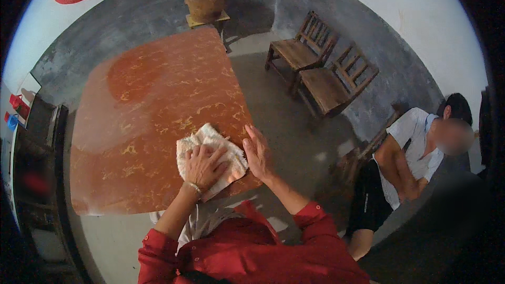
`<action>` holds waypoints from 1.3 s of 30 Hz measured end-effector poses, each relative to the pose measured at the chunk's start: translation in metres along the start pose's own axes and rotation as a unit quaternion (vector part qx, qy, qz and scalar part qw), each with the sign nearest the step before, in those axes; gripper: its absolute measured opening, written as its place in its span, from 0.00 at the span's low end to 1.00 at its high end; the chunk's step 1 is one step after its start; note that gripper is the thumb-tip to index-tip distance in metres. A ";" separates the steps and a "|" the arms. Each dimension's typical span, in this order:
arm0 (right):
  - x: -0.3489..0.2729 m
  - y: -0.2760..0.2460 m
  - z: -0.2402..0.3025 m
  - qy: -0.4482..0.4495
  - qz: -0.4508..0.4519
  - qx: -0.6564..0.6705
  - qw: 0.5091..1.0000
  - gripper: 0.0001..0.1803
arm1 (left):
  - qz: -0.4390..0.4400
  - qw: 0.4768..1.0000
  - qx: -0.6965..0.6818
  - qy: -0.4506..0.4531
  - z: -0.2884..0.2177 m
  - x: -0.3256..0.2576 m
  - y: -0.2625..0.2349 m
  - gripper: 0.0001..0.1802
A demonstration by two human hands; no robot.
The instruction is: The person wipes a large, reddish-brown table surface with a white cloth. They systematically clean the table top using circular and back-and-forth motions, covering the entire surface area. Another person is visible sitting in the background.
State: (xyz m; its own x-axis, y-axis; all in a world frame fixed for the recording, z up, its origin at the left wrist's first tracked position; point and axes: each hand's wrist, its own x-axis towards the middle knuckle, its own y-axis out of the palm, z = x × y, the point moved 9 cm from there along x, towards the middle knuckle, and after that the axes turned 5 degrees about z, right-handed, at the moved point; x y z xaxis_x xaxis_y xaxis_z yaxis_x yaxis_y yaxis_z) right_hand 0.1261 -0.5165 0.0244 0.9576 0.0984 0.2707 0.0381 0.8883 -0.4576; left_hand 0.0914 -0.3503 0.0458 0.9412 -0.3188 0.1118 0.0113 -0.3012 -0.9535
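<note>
A cream-white cloth (210, 138) lies bunched on the near right corner of a reddish-brown marbled table (126, 152). Flat on top of the cloth rests my left hand (204, 169), its fingers spread and pressing down; a bracelet circles that wrist. Beside the cloth's right edge, my right hand (256, 152) is held on edge at the table's side with fingers stretched out and nothing in them. Whether its palm touches the cloth or the table edge, I cannot tell. The part of the cloth under my left hand is hidden.
Two wooden chairs (302, 52) stand along the wall beyond the table's right side. A person (410, 158) in a white shirt sits at the right. A round wooden tub (205, 4) on a small yellow stand is at the back. Dark shelving (52, 179) lines the left.
</note>
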 end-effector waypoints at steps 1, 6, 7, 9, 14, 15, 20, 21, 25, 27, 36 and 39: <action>-0.002 -0.001 -0.001 -0.004 0.000 0.012 1.000 0.28 | 0.007 1.000 0.003 -0.015 0.004 -0.008 0.003 0.24; -0.004 -0.004 -0.002 -0.007 0.021 0.043 0.999 0.29 | -0.049 0.998 0.013 -0.023 0.057 -0.074 -0.016 0.17; -0.003 -0.004 0.000 -0.007 0.024 0.051 0.998 0.29 | -0.074 0.997 -0.011 -0.036 0.089 -0.089 -0.021 0.16; -0.003 -0.002 0.001 -0.006 0.030 0.065 0.997 0.29 | -0.046 0.983 0.145 -0.107 0.148 -0.106 -0.037 0.16; -0.003 -0.001 -0.010 -0.006 0.003 0.090 0.996 0.31 | -0.081 0.945 0.221 -0.229 0.208 -0.108 -0.074 0.15; -0.002 -0.002 -0.009 -0.012 -0.004 0.095 0.995 0.31 | -0.051 0.927 0.178 -0.326 0.215 -0.099 -0.065 0.16; 0.002 -0.004 0.001 -0.024 0.028 0.069 0.997 0.32 | -0.007 0.979 0.201 -0.033 0.059 -0.044 -0.016 0.17; 0.002 -0.002 -0.002 -0.027 0.032 0.065 0.997 0.32 | -0.017 0.987 0.161 0.013 0.034 -0.048 -0.005 0.18; 0.000 0.001 -0.006 -0.025 0.033 0.078 0.996 0.32 | -0.009 0.999 0.045 -0.018 0.022 -0.086 -0.004 0.19; -0.004 -0.002 -0.007 -0.015 0.015 0.097 0.995 0.31 | -0.022 0.996 0.084 0.016 0.041 -0.110 -0.014 0.20; -0.003 0.001 -0.005 -0.016 0.024 0.041 0.999 0.32 | -0.088 0.899 0.248 -0.350 0.269 -0.241 -0.085 0.18; 0.000 0.004 -0.012 -0.026 0.011 0.064 0.998 0.33 | -0.001 0.857 0.249 -0.450 0.238 -0.207 -0.096 0.20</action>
State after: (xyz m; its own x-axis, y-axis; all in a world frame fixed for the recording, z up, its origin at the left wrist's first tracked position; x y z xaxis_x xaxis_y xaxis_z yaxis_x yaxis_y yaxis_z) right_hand 0.1297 -0.5185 0.0123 0.9417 0.1388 0.3064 -0.0232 0.9356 -0.3523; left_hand -0.0244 -0.0413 0.0478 0.8173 0.5723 0.0667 -0.0548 0.1926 -0.9798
